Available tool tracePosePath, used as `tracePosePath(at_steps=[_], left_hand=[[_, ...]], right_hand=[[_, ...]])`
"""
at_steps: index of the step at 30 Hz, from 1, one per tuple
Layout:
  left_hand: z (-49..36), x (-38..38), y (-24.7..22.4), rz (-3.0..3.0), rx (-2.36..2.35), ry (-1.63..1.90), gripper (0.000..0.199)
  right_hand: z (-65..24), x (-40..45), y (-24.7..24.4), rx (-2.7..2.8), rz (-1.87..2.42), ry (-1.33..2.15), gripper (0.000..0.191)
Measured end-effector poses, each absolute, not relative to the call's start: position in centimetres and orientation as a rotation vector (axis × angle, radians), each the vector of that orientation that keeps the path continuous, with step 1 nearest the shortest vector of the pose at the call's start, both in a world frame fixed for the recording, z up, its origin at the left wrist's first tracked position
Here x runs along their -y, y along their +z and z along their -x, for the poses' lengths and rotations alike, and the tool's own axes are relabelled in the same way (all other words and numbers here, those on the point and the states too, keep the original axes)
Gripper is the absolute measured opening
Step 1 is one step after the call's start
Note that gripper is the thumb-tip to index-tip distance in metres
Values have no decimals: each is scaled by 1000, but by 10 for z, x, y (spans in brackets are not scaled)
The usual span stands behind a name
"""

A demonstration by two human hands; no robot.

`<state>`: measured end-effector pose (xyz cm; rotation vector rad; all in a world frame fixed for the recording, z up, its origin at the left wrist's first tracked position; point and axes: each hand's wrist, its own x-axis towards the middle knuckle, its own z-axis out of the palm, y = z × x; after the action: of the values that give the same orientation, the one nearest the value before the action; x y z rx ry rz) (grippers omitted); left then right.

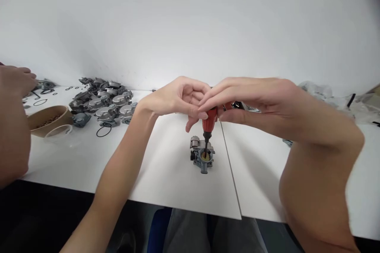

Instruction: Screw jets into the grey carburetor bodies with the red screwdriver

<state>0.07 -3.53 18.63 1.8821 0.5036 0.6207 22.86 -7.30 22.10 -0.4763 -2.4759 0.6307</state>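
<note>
A small grey metal carburetor [204, 168] lies on the white tabletop in front of me. Above it stands a red-handled screwdriver [209, 121], nearly upright, its dark shaft reaching down into the round opening with a yellowish inside. My left hand [181, 97] holds the handle from the left, thumb and fingers closed about it. From the right, my right hand [255, 99] is closed over the upper handle, its fingers bent across the top and the thumb along the side. The handle's top end is hidden by the fingers, and the shaft's tip is hidden inside the carburetor.
Several carburetors [103, 101] are heaped at the left back. Near them are a brown tub [63, 115] of small parts, a clear plastic lid [59, 136] and a black rubber ring [103, 129]. Another person's hand [18, 81] is far left. Clear plastic bags [319, 90] lie right.
</note>
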Motion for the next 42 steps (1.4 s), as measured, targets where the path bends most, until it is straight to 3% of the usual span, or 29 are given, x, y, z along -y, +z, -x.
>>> tracePosePath(at_steps=[7,11,15,19,26,30,34,39,42], left_hand=[[-18,40,185,-1830,-460,515,53],[-32,49,183,-1856,-512,688,27],[-32,56,186,-1862,-561,732,25],[-29,59,192,-1839,-544,603,23],[-34,62,192,-1910,-707,716,22],[-30,62,192,-1880,-627,731,21],[-31,61,192,-1861,-561,621,31],[-37,62,190,-1940,-650,677,27],[-33,61,190,-1917,-666,718,29]], right_hand=[[-217,75,207,2375,731,207,8],[-211,78,206,2261,824,47,23],[-222,81,215,2343,754,95,9],[-233,80,218,2459,667,190,17],[-218,77,210,2353,878,-128,36],[-229,76,213,2472,672,77,16],[-232,78,214,2488,694,193,11],[-220,81,211,2365,871,41,29],[-227,76,212,2460,718,56,22]])
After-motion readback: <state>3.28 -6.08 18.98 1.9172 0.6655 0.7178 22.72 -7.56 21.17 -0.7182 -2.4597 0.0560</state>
